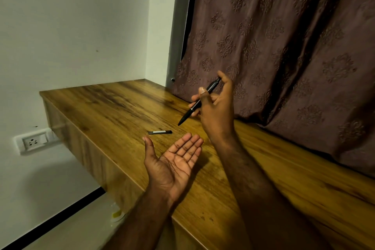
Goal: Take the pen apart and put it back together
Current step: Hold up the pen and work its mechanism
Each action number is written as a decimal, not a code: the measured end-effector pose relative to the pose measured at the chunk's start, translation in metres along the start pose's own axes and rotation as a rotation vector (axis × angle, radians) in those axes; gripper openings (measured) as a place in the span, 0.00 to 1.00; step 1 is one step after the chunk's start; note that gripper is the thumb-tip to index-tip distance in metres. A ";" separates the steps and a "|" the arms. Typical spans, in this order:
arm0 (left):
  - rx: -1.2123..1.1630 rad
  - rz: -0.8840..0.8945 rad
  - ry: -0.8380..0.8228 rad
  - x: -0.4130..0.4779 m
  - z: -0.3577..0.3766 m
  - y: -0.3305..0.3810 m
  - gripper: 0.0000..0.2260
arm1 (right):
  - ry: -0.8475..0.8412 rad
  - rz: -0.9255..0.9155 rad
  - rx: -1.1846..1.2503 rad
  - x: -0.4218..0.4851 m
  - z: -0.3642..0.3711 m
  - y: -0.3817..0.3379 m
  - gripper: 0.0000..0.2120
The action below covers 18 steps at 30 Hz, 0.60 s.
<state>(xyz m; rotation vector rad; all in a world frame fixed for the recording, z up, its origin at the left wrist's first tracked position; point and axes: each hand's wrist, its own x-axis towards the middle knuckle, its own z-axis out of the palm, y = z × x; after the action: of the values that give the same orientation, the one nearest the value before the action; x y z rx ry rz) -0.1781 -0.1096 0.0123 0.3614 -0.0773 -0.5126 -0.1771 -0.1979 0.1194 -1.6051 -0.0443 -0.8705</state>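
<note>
My right hand (218,107) holds a slim black pen (194,106) above the wooden table (113,107), thumb and fingers curled round its barrel. The pen is tilted, tip down to the left, push-button end up by my index finger. My left hand (174,163) hovers palm up below it, fingers straight, holding nothing. A short dark cylindrical piece (160,132) lies flat on the table just beyond my left fingertips, apart from both hands.
A brown patterned curtain (284,46) hangs along the table's far right side. The table's left edge drops off to the floor. A white wall socket (33,142) sits on the wall at lower left. A small yellow and white object (117,214) lies on the floor.
</note>
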 end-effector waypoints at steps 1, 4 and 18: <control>-0.004 0.000 0.002 0.000 0.000 0.000 0.47 | 0.002 -0.008 -0.004 -0.001 0.001 0.002 0.21; -0.014 0.002 0.009 0.000 0.000 0.000 0.47 | 0.025 -0.050 -0.027 -0.002 0.002 0.006 0.19; -0.075 0.055 0.057 0.003 -0.005 0.003 0.47 | -0.030 -0.024 -0.046 0.001 -0.002 0.009 0.26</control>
<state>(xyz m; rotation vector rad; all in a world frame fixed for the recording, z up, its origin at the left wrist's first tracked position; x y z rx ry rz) -0.1737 -0.1074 0.0090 0.2995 -0.0127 -0.4489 -0.1724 -0.2023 0.1123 -1.6638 -0.0654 -0.8719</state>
